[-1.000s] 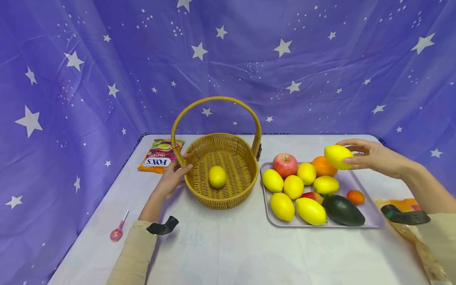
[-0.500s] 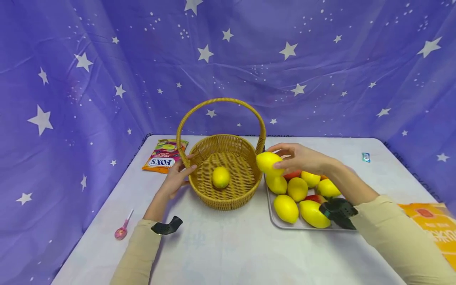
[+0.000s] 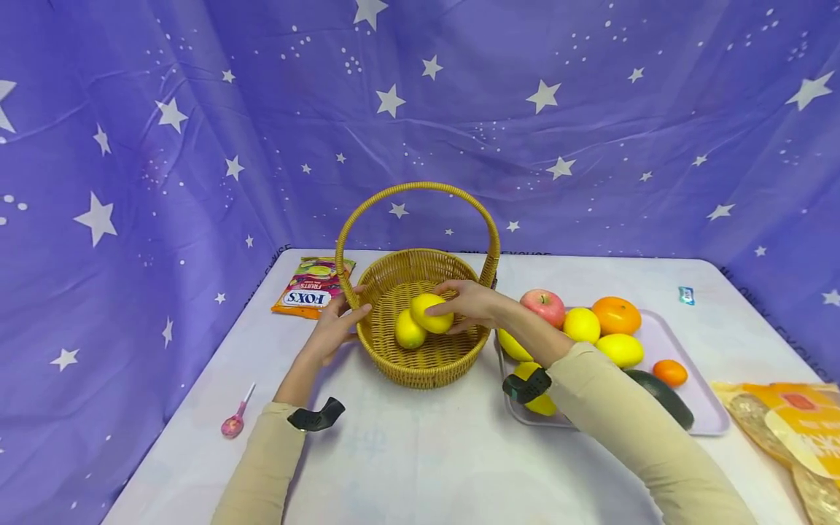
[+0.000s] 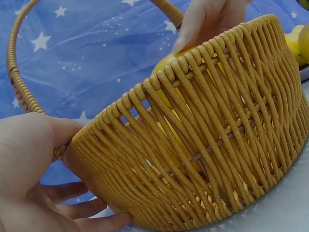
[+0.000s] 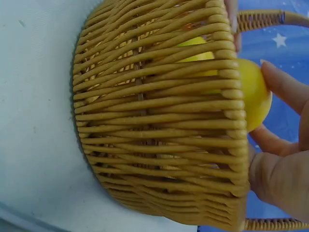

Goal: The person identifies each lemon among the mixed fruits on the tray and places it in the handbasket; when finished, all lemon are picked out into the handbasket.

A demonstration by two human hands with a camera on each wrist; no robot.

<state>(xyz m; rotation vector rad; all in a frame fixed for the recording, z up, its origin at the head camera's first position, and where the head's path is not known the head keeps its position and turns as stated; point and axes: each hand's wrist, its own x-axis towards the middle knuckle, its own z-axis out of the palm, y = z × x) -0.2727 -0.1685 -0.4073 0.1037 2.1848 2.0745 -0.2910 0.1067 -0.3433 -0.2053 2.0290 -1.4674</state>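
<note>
In the head view my right hand (image 3: 474, 302) pinches a lemon (image 3: 431, 315) inside the round wicker basket (image 3: 420, 377). Another yellow fruit (image 3: 407, 332) lies on the basket floor, overlapped by the held one. My left hand (image 3: 332, 329) grips the basket's left side by the base of its arched handle. The left wrist view shows that thumb (image 4: 65, 128) at the rim and the fingers along the outer weave. From the right wrist, the held lemon (image 5: 255, 94) shows just above the rim, between thumb and fingers.
Right of the basket is a lilac tray (image 3: 712, 415) with lemons, an apple (image 3: 542, 306), an orange (image 3: 617, 316), a small orange fruit (image 3: 670, 372) and a dark green fruit (image 3: 668, 401). A candy bag (image 3: 307, 288), lollipop (image 3: 233, 424), small wrapped sweet (image 3: 686, 295) and orange packet (image 3: 797, 419) lie around.
My right hand has carried the lemon leftward from above the tray, over the basket's right rim and down into the basket. My left hand has stayed on the basket.
</note>
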